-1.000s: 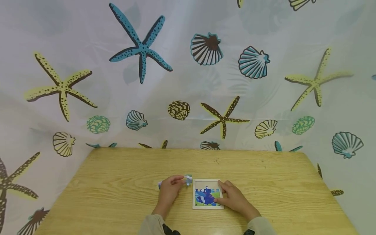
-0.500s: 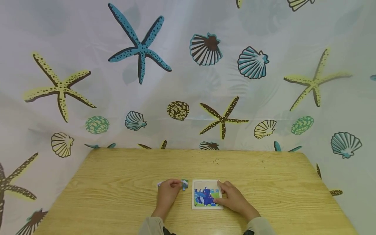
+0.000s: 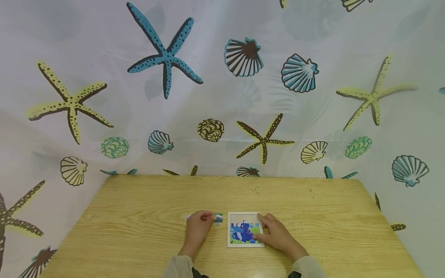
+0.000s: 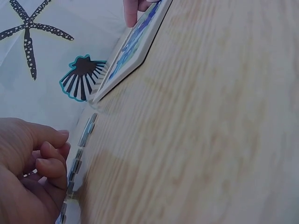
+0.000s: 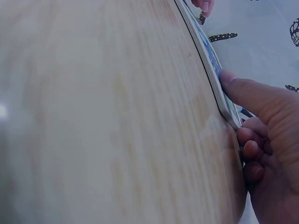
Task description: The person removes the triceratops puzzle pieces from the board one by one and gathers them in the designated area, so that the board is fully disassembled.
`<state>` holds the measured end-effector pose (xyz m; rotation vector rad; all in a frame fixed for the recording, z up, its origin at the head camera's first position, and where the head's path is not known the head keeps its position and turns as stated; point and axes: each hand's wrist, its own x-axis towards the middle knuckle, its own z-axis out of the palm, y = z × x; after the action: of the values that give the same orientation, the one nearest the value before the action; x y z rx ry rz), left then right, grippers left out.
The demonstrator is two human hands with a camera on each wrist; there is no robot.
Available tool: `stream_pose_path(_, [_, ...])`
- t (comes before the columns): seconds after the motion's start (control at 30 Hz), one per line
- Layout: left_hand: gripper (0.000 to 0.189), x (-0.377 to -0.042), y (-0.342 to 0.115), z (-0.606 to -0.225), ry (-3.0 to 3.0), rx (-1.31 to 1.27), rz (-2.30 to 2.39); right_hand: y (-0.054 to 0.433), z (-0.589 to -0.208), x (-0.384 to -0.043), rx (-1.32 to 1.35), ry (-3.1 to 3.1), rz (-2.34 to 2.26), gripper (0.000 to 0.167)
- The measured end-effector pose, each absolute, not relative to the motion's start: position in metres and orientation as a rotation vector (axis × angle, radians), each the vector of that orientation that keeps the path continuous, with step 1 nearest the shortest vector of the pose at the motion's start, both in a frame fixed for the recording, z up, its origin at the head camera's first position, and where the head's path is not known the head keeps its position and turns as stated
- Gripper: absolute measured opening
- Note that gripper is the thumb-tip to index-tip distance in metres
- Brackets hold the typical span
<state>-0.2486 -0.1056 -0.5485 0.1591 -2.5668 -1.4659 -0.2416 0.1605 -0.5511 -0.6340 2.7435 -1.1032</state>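
A square jigsaw puzzle tray (image 3: 246, 245) with a pale raised border lies on the table. Its lower part shows a blue dinosaur picture; the upper part is bare board. My right hand (image 3: 278, 233) grips the tray's right side, thumb on the picture and fingers along the border. Left of the tray, a loose puzzle piece (image 3: 218, 218) lies flat. My left hand (image 3: 199, 231) is just beside that piece, fingers loosely curled. In the left wrist view, its fingertips (image 4: 61, 136) look apart from the row of loose pieces (image 4: 86, 130). I see nothing held there.
Another loose puzzle piece (image 3: 188, 217) shows partly behind the left hand. The wood-grain table (image 3: 330, 220) extends to both sides. A pale curtain (image 3: 215, 96) printed with starfish and shells hangs behind and beside it.
The puzzle piece at my left fingertips has come down and slightly left, and now lies flat on the table. The left fingers have drawn back a little. My right hand stays on the tray.
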Motion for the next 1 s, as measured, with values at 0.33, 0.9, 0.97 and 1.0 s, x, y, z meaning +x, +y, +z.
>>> stream_pose_path(0.33, [0.015,-0.249,-0.095,-0.547,-2.651,0.141,-1.586,0.162,-0.551,-0.241,-0.640,2.754,-1.098,0.078])
stream_pose_path(0.9, [0.032,-0.245,-0.087,-0.551,-2.582,-0.114,-2.241,0.161,-0.554,-0.244,-0.634,2.765,-1.101,0.077])
stream_pose_path(0.97, [0.032,-0.245,-0.086,-0.551,-2.587,-0.118,-2.259,0.162,-0.555,-0.244,-0.632,2.762,-1.101,0.077])
stream_pose_path(1.0, [0.033,-0.245,-0.086,-0.551,-2.589,-0.128,-2.264,0.162,-0.555,-0.244,-0.634,2.763,-1.099,0.077])
